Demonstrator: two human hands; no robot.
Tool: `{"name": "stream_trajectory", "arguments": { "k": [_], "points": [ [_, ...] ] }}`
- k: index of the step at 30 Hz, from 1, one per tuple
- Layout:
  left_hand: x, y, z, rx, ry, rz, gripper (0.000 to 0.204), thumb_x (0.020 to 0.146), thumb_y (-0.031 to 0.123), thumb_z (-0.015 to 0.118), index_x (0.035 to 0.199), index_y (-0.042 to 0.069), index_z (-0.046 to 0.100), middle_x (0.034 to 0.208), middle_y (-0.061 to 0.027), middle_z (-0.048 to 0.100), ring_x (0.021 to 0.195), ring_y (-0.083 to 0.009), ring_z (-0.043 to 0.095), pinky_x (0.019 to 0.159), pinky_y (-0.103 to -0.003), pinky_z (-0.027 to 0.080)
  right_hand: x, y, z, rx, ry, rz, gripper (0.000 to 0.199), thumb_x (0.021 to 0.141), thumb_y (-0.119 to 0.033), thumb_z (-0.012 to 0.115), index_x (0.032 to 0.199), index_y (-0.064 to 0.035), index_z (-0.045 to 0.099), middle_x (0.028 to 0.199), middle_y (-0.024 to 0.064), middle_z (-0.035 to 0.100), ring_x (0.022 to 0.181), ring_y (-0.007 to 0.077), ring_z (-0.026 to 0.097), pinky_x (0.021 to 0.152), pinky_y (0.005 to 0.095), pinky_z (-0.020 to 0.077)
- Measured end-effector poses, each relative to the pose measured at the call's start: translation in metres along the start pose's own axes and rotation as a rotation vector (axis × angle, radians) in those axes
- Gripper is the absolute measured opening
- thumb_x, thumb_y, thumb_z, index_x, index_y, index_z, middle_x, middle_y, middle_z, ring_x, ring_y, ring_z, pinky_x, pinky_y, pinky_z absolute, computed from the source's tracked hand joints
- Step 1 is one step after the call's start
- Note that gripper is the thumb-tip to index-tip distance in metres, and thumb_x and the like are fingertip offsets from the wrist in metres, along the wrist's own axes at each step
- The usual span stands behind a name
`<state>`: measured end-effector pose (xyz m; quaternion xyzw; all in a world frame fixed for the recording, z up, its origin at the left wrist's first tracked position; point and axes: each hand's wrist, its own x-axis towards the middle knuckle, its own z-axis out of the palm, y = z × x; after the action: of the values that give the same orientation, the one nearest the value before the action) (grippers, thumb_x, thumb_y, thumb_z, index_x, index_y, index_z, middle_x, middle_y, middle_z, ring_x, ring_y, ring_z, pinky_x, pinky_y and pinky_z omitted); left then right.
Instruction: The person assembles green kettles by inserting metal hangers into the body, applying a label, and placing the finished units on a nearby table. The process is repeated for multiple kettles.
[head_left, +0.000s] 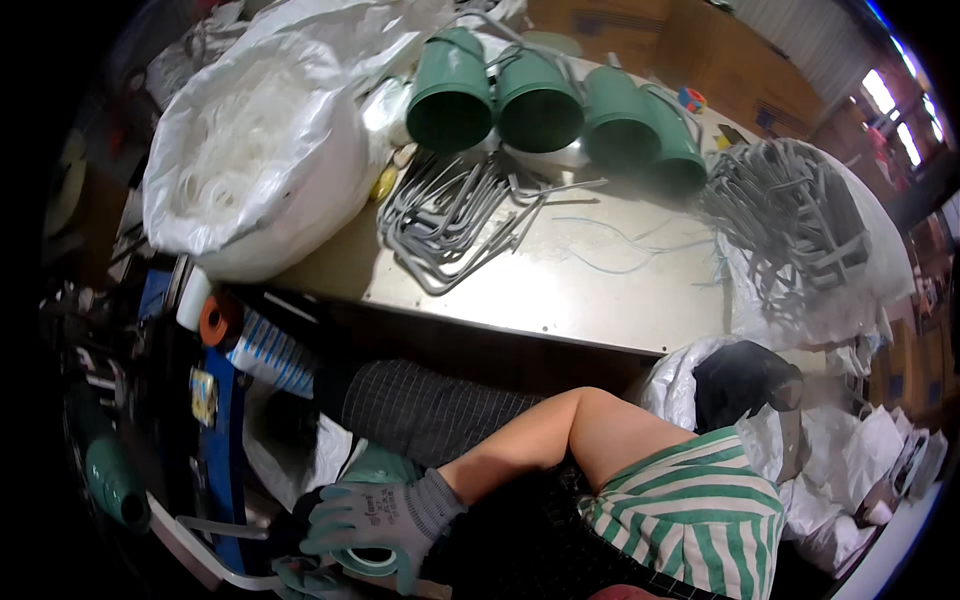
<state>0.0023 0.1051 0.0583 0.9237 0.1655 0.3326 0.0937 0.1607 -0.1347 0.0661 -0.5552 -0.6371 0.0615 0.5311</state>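
My right hand, in a grey-and-teal glove, reaches across to the lower left. Its fingers curl over a pale ring, with the thumb on the ring's near side. Close below it, part of my left hand shows in a similar glove; its fingers are mostly hidden in shadow. A bent grey tube runs by the left hand; whether that hand grips it is unclear. Behind the right hand lies a green surface, partly covered. A green cylinder is at the far left.
On the pale table lie a pile of bent grey tubes and several green cylindrical containers. A white sack of clear rings stands left; another sack of grey tubes stands right. An orange-cored roll sits below the table's left edge.
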Motion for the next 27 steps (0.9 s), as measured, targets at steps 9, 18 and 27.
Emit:
{"name": "stream_trajectory", "arguments": {
  "k": [9,18,27],
  "points": [
    [0.056,0.072,-0.006,-0.566,0.293,-0.449,0.032,0.109,0.031,0.053,0.12,0.003,0.063,0.099,-0.0067,0.065,0.085,-0.0176,0.063,0.074,-0.03,0.053,0.008,-0.029,-0.1,0.536,0.283,0.326,0.088,0.07,-0.024,0.097,0.144,-0.0023,0.055,0.133,0.0149,0.066,0.122,0.0262,0.066,0.106,0.0414,0.0542],
    [0.048,0.118,0.062,-1.713,-0.004,-0.555,0.018,0.11,0.019,0.05,0.108,0.003,0.059,0.079,-0.001,0.051,0.061,-0.0112,0.049,0.056,-0.026,0.045,-0.018,-0.043,-0.081,0.324,0.494,0.385,0.103,0.071,-0.037,0.096,0.15,0.0026,0.044,0.132,0.0215,0.065,0.119,0.0294,0.066,0.105,0.0443,0.0548],
    [0.039,0.146,0.01,-1.454,-0.022,-0.63,0.036,0.114,0.033,0.039,0.087,0.009,0.044,0.079,-0.0056,0.048,0.075,-0.0208,0.046,0.07,-0.035,0.04,0.009,-0.069,-0.088,0.03,0.255,0.08,0.069,0.072,-0.039,0.092,0.125,-0.0007,0.07,0.13,0.0178,0.071,0.117,0.0376,0.072,0.098,0.0453,0.0588]
  ]
}}
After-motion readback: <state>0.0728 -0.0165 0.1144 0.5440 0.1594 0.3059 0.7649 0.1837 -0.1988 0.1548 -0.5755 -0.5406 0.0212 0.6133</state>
